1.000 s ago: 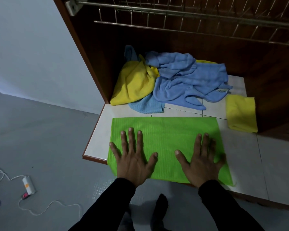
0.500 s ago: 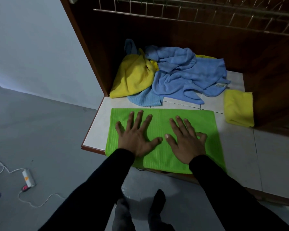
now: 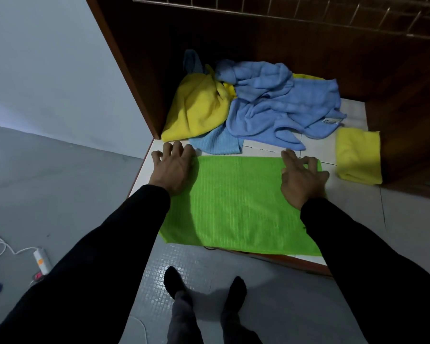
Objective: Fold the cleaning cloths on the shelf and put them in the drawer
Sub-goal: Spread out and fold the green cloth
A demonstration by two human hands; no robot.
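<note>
A bright green cloth [image 3: 238, 202] lies flat on the white tiled shelf [image 3: 407, 219], its near edge hanging over the shelf's front. My left hand [image 3: 173, 167] is at the cloth's far left corner, fingers bent down over it. Over the far right corner, my right hand [image 3: 301, 175] curls its fingers on the edge. Behind the green cloth is a crumpled heap: a yellow cloth [image 3: 199, 108], a large blue cloth [image 3: 278, 108] and a ribbed light blue cloth [image 3: 216, 144]. To the right lies a folded yellow cloth [image 3: 358, 155]. No drawer is in view.
Dark wooden cabinet walls [image 3: 124, 58] enclose the shelf at the back, left and right, and a wire rack [image 3: 308, 11] hangs above. On the grey floor to the left lies a power strip [image 3: 41, 260] with a white cable. My feet [image 3: 176, 284] stand before the shelf.
Both hands slid from the middle of the green cloth outward and away to its far corners, and their fingers went from flat to curled.
</note>
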